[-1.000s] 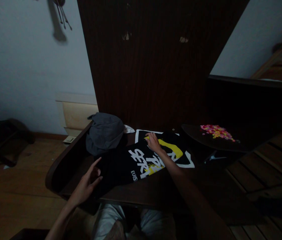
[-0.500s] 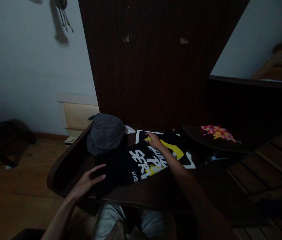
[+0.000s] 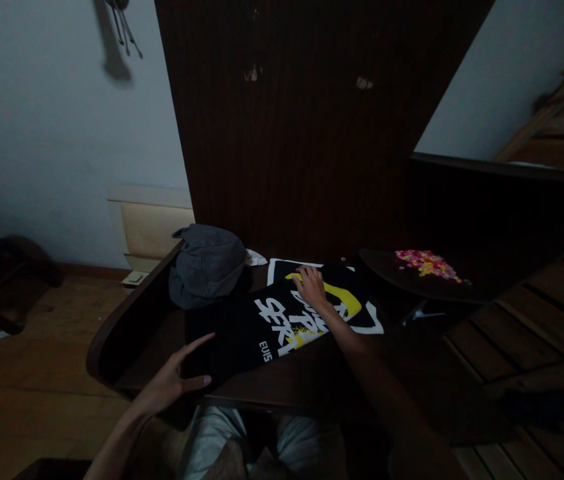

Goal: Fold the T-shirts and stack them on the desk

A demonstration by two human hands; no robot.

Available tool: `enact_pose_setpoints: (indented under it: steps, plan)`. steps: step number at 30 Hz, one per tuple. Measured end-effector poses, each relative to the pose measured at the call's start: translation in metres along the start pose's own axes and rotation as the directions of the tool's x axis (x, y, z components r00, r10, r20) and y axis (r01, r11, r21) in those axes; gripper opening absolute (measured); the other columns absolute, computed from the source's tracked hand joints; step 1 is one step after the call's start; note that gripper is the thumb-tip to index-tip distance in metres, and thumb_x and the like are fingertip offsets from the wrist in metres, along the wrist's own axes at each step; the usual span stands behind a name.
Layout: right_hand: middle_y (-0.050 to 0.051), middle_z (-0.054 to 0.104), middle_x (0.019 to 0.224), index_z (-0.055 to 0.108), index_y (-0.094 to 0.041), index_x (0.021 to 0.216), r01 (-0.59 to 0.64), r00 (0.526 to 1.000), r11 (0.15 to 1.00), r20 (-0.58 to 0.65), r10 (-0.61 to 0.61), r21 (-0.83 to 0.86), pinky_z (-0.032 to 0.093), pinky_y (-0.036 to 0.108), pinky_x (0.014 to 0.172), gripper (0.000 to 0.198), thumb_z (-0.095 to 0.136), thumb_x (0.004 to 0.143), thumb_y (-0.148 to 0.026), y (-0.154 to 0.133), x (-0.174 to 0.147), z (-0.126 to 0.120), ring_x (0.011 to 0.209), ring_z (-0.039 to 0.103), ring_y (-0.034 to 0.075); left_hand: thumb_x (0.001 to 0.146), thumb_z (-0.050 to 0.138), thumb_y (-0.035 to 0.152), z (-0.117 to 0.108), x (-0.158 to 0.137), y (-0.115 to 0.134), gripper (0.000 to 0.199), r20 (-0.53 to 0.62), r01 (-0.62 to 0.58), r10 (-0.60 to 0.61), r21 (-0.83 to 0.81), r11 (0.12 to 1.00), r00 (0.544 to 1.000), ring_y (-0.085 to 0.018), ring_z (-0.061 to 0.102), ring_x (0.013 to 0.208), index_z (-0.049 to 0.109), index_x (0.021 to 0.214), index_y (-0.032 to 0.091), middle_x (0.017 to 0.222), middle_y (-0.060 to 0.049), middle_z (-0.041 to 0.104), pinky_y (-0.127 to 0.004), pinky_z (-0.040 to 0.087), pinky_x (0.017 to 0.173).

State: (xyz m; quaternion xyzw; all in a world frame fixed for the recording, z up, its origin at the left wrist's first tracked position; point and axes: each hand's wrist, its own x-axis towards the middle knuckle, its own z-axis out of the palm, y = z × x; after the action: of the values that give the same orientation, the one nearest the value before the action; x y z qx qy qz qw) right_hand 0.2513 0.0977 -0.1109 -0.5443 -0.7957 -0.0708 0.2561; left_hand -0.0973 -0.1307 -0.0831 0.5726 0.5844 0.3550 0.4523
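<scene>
"What backs the bench [image 3: 312,383]?"

"A tall dark panel [image 3: 302,147]. In the head view, a black printed cloth [image 3: 235,340] lies across the bench, a grey fabric bundle [image 3: 207,267] behind its left end."

"How's it held?"

"The right hand [image 3: 311,287] rests on the print, fingers bent, seemingly steadying it; whether they pinch, I can't tell. The left hand [image 3: 175,380], thumb and forefinger spread wide beside that left end, grips nothing."
</scene>
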Motion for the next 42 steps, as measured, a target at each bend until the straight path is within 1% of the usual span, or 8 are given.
enact_pose_setpoints:
  steps: [8, 14, 19, 23, 26, 32, 36, 42]
  plan:
    - [0.017, 0.053, 0.138, 0.056, -0.013, 0.131, -0.082, 0.995, 0.997, 0.062, 0.083, -0.016, 0.031, 0.047, 0.107, 0.047, 0.035, 0.098, -0.041, 0.028, -0.018, 0.0, 0.132, 0.041, 0.029, 0.061, 0.08, 0.039, -0.014, -0.009, 0.006, 0.09, 0.136, 0.098, -0.1, 0.026, 0.995, 0.986, -0.028, 0.069, 0.096, 0.044, 0.143, 0.033, 0.125, -0.009, 0.065, -0.043, 0.057, 0.081]
    - [0.016, 0.055, 0.137, 0.057, -0.013, 0.129, -0.106, 0.992, 0.994, 0.073, 0.106, 0.0, 0.031, 0.045, 0.109, 0.046, 0.036, 0.098, -0.039, 0.028, -0.016, 0.003, 0.133, 0.041, 0.029, 0.062, 0.081, 0.041, -0.009, -0.006, 0.007, 0.075, 0.134, -0.079, 0.075, 0.028, 0.996, 0.988, -0.032, 0.043, 0.136, 0.057, 0.133, 0.032, 0.143, -0.007, 0.052, -0.052, 0.029, 0.112]
    - [0.017, 0.054, 0.138, 0.057, -0.013, 0.129, -0.112, 0.991, 0.994, 0.076, 0.11, 0.021, 0.032, 0.047, 0.108, 0.046, 0.036, 0.098, -0.04, 0.028, -0.017, 0.002, 0.133, 0.042, 0.029, 0.064, 0.079, 0.04, -0.006, -0.005, 0.007, 0.069, 0.176, -0.065, 0.058, 0.035, 0.997, 0.983, -0.031, 0.045, 0.134, 0.06, 0.13, 0.033, 0.142, -0.006, 0.053, -0.051, 0.033, 0.11]
    - [0.016, 0.055, 0.137, 0.058, -0.013, 0.129, -0.106, 0.991, 0.994, 0.082, 0.103, 0.029, 0.033, 0.046, 0.108, 0.047, 0.036, 0.098, -0.041, 0.029, -0.018, 0.001, 0.133, 0.042, 0.03, 0.067, 0.076, 0.042, -0.012, -0.011, 0.007, 0.082, 0.264, 0.074, -0.069, -0.01, 0.997, 0.962, -0.028, 0.072, 0.082, 0.046, 0.142, 0.031, 0.099, -0.01, 0.075, -0.043, 0.058, 0.073]
    - [0.016, 0.056, 0.136, 0.058, -0.013, 0.128, -0.104, 0.991, 0.994, 0.082, 0.101, 0.029, 0.033, 0.046, 0.108, 0.046, 0.037, 0.098, -0.04, 0.029, -0.017, 0.002, 0.132, 0.042, 0.03, 0.07, 0.074, 0.044, -0.018, -0.014, 0.005, 0.1, 0.298, 0.202, -0.171, -0.079, 0.976, 0.939, -0.016, 0.06, 0.042, 0.021, 0.153, 0.029, 0.077, -0.005, 0.073, -0.03, 0.05, 0.044]
    - [0.016, 0.055, 0.137, 0.058, -0.012, 0.129, -0.119, 0.989, 0.992, 0.089, 0.115, 0.034, 0.033, 0.045, 0.108, 0.046, 0.037, 0.098, -0.039, 0.029, -0.017, 0.001, 0.133, 0.042, 0.029, 0.065, 0.076, 0.051, -0.023, 0.013, -0.004, 0.094, -0.174, 0.131, -0.172, -0.224, 0.966, 0.97, -0.009, 0.057, 0.05, 0.035, 0.147, 0.031, 0.132, -0.021, 0.057, -0.026, 0.048, 0.046]
    - [0.015, 0.054, 0.138, 0.058, -0.013, 0.129, -0.124, 0.989, 0.991, 0.09, 0.12, 0.041, 0.033, 0.046, 0.109, 0.045, 0.038, 0.097, -0.039, 0.027, -0.017, 0.0, 0.134, 0.041, 0.03, 0.059, 0.076, 0.057, -0.023, 0.041, -0.01, 0.079, -0.397, 0.023, -0.082, -0.152, 0.988, 0.914, -0.02, 0.067, 0.079, 0.057, 0.126, 0.018, 0.108, -0.015, 0.069, -0.028, 0.053, 0.063]
    - [0.016, 0.047, 0.145, 0.052, -0.011, 0.135, -0.146, 0.985, 0.989, 0.096, 0.142, 0.03, 0.032, 0.046, 0.109, 0.051, 0.036, 0.098, -0.041, 0.026, -0.018, -0.001, 0.139, 0.033, 0.03, 0.058, 0.072, 0.056, -0.031, 0.06, -0.017, 0.059, -0.618, -0.095, 0.057, -0.029, 0.995, 0.784, -0.02, 0.066, 0.074, 0.065, 0.1, 0.014, 0.086, -0.009, 0.072, -0.03, 0.053, 0.066]
